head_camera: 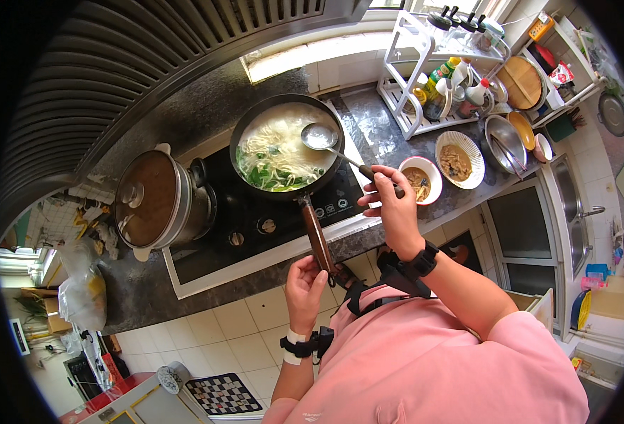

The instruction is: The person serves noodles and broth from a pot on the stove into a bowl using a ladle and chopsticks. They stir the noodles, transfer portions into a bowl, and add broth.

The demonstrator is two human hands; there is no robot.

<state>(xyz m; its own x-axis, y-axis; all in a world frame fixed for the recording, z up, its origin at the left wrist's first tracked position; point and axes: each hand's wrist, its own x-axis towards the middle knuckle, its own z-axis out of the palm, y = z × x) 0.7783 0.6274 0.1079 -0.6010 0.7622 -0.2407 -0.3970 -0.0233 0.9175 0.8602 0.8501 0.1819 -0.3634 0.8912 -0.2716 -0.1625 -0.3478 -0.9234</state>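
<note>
My right hand [396, 209] grips the dark handle of a metal ladle [343, 156]. Pale broth fills the ladle's bowl, which is over the right side of a deep frying pan [297, 195]. In the pan, noodles [269, 140] and green leafy vegetables [261, 172] lie in cloudy, foamy broth. The pan's brown handle [314, 233] points towards me. Beside its end my left hand [304, 291] is loosely curled, thumb apart from the fingers; whether it touches the handle is unclear. A white bowl with a red rim [436, 169] holds brown food just beyond my right hand.
A lidded pot [147, 199] stands on the left of the black gas stove [248, 217]. To the right are a ribbed white bowl [478, 180] of brown food, a metal basin [513, 140] with chopsticks and a white rack [396, 79] of bottles. A range hood [147, 58] hangs upper left.
</note>
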